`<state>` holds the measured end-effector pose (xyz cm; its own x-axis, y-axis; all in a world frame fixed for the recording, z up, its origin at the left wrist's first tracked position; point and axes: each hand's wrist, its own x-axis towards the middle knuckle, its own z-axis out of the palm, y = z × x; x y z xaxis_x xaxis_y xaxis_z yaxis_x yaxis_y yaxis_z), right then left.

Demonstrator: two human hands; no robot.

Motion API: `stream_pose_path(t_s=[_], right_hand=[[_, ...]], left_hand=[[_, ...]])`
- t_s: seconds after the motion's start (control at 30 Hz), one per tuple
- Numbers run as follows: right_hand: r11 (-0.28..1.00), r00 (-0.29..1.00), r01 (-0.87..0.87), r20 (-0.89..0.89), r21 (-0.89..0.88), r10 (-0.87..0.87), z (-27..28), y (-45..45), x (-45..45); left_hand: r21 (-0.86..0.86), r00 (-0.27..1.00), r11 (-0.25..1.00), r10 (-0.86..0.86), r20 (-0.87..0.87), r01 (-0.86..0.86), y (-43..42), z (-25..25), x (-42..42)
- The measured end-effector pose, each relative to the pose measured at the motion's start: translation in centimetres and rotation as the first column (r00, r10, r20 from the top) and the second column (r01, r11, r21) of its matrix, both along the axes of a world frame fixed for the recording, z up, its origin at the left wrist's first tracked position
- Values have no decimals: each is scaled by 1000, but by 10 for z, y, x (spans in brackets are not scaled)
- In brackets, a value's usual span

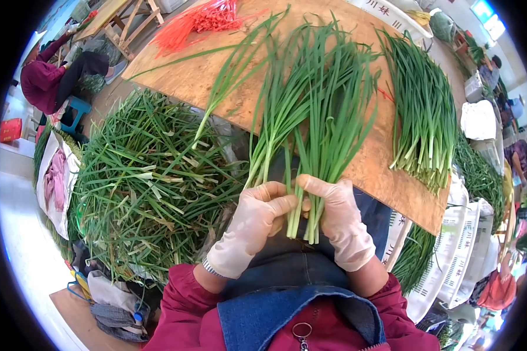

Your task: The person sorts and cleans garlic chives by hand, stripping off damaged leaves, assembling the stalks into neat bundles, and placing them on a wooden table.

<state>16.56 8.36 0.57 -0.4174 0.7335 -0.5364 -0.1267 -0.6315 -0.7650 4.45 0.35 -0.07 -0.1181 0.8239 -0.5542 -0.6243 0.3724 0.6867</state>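
Observation:
Both of my hands wear thin whitish gloves. My left hand [249,219] is closed on a small bunch of garlic chives [278,114], its thumb and finger pinched beside a single stalk. My right hand [339,216] grips a thicker bunch of garlic chives [334,117] near the pale cut ends, which stick out below the fingers. The leaves of both bunches fan out over the wooden board [386,155]. A few loose chives [225,90] lie across the board's left edge. To the right rests a big, neatly aligned pile of chives [424,111].
A large heap of tangled chives and trimmings [152,181] rises at my left. Red ties [205,20] lie at the board's far edge. White plastic crates [451,263] stand at my right. A seated person [47,79] is at the far left, near a blue stool [76,111].

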Motion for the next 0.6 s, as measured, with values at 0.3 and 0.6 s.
stream_pose_path(t_s=[0.3, 0.6], right_hand=[[992, 977, 2, -210, -127, -29, -21, 7, 4], [955, 948, -36, -313, -295, -61, -23, 3, 9]], left_hand=[[-152, 897, 985, 1, -441, -76, -45, 60, -20], [71, -435, 901, -137, -890, -428, -117, -7, -93]])
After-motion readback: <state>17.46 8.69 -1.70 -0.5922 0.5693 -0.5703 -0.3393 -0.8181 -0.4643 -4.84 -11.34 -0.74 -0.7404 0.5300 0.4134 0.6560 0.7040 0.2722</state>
